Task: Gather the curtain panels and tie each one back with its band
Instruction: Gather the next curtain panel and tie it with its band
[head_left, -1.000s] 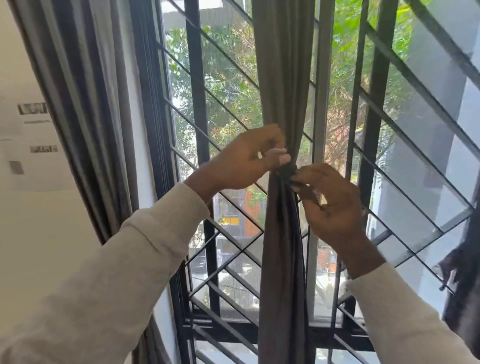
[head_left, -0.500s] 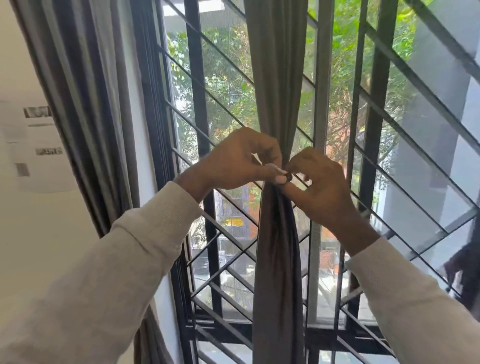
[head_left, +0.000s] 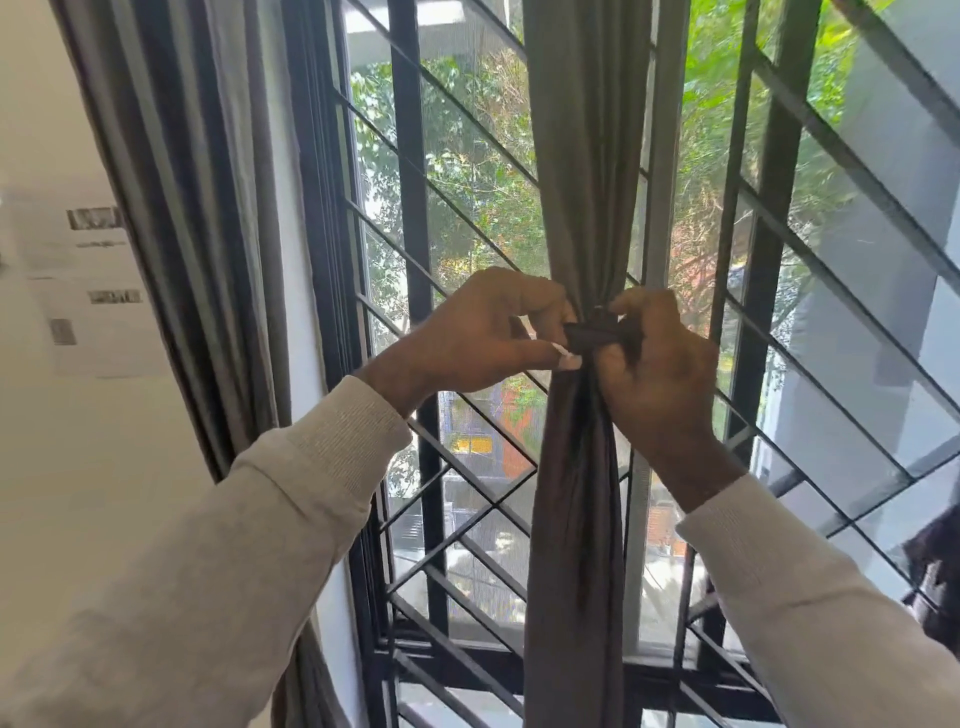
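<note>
The dark band (head_left: 592, 332) is pinched by the left hand (head_left: 483, 332) and the right hand (head_left: 660, 379), wrapped around the gathered curtain (head_left: 582, 156) between them. If tension is eased, the smooth, soft grey folds could slip loose. Behind, rigid black bars (head_left: 415, 208) are seen.

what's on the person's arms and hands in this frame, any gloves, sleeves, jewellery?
No gloves: both hands are bare. The left hand and right hand come out of long, light beige-grey knit sleeves with ribbed cuffs at the wrists: the left sleeve and the right sleeve. No watch, ring or bracelet is visible. The left thumbnail looks long and pale. No logos or markings on the fabric.
</note>
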